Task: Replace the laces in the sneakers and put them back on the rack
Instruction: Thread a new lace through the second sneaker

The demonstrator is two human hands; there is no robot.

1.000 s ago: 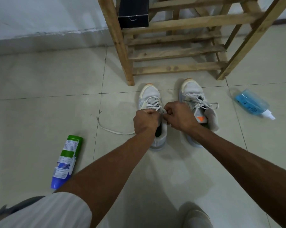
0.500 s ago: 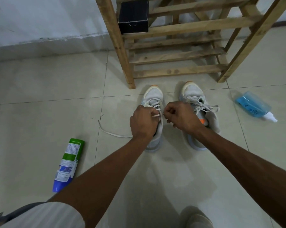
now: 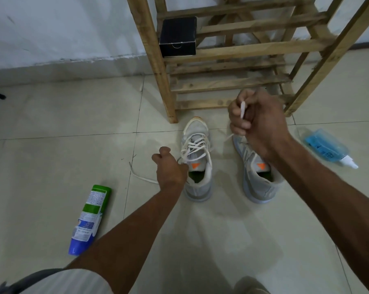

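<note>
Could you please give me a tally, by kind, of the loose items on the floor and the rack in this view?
Sneakers: 2, the left sneaker and the right sneaker
Bottles lying on the floor: 2, the green and blue bottle and the clear blue bottle
Boxes on the wooden rack: 1, the black box
Total: 5
</note>
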